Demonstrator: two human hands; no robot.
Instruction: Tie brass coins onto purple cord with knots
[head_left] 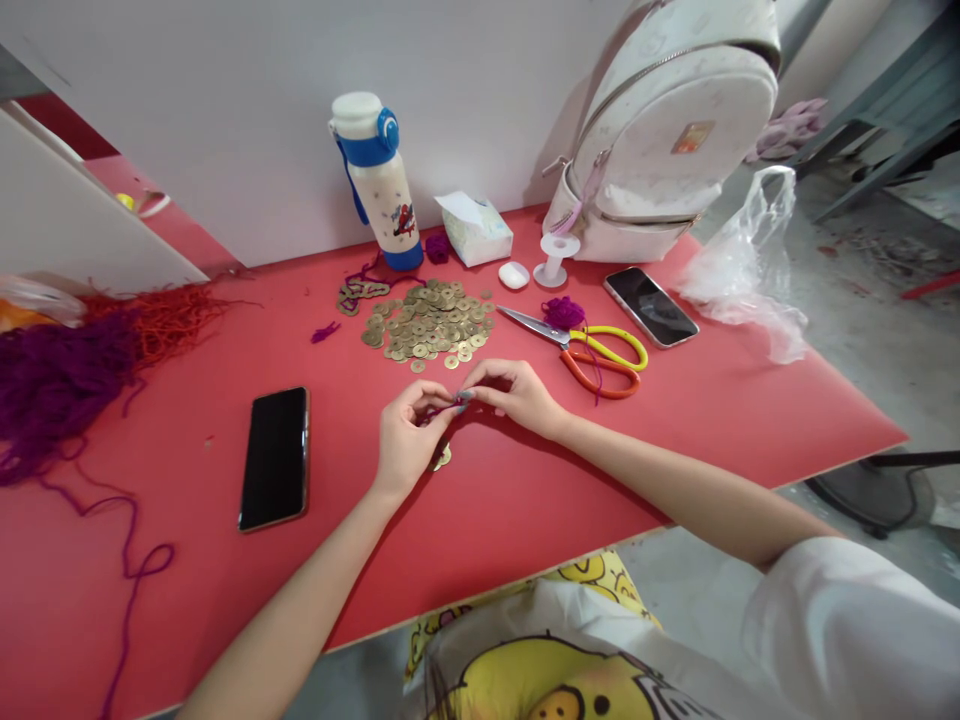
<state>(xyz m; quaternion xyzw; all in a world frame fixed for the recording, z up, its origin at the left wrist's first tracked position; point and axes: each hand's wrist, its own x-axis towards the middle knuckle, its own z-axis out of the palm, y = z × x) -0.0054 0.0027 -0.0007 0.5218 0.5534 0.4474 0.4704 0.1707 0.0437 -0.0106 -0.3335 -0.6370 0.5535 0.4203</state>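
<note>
My left hand [409,435] is closed in a pinch on a thin purple cord [436,411], part of which shows between its thumb and fingers. Tip to tip with it, my right hand [517,397] also pinches the cord, though its exact end is hidden by the fingertips. A few brass coins with holes [442,458] show just below my left hand, partly covered by it. Beyond both hands lies a loose pile of holed brass coins [431,325]. At its back left, several coins are strung together [362,292] on purple cord.
Scissors [570,340], a purple yarn ball [563,312], a phone [651,306] and a white spool [556,262] lie right. Another phone [275,458] and purple yarn [67,385] are left. A bottle [382,190], tissue pack [480,235] and backpack [667,150] stand behind on the red table [525,520].
</note>
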